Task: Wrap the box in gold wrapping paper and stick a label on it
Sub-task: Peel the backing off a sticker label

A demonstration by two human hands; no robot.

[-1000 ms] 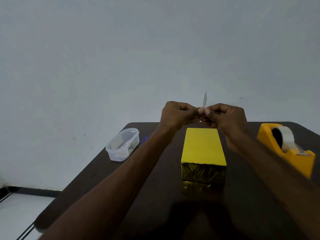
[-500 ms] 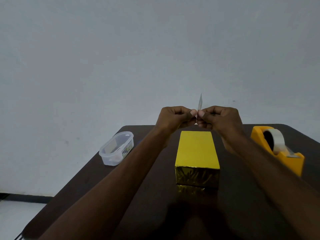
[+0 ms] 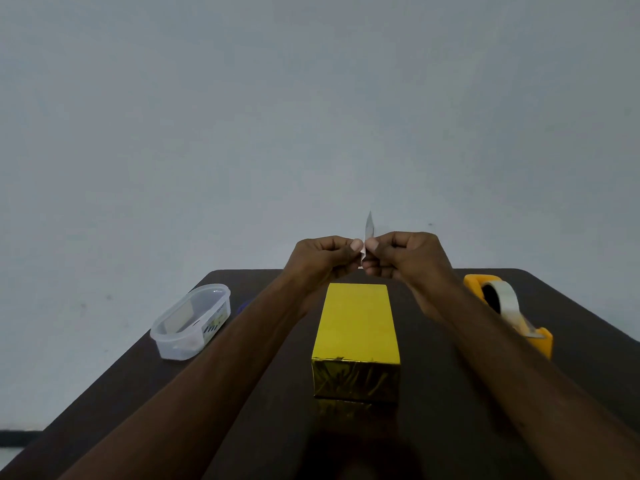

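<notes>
- Up above the far end of the table, the fingertips point(image 3: 356, 244) of both hands meet on a small white label point(image 3: 369, 227), seen edge-on so it looks like a thin upright sliver.
- Left hand point(image 3: 320, 256): fingers curled in, thumb and forefinger pinching the lower left edge of the label.
- Right hand point(image 3: 403, 256): fingers curled the same way, thumb and forefinger pinching the label from the other side — the two thumbs nearly touch.
- Whether the label is being peeled from a backing cannot be told; only its narrow edge and a small kink at the bottom show.
- Both forearms reach forward from the near corners of the view, bare, converging at the label.
- Between the forearms sits the box point(image 3: 356, 323), already wrapped in gold paper: its top is a flat bright yellow, its near end darker and crinkled with folds. It stands lengthwise on the table point(image 3: 104, 403), below the hands and apart from them.
- Left of the box, near the table's edge, a clear plastic tub point(image 3: 188, 322) with a lid and some papers inside.
- Right of the box, partly behind the right forearm, a yellow tape dispenser point(image 3: 505, 306) with a roll of clear tape.
- Behind it all — a plain pale wall point(image 3: 311, 116).
</notes>
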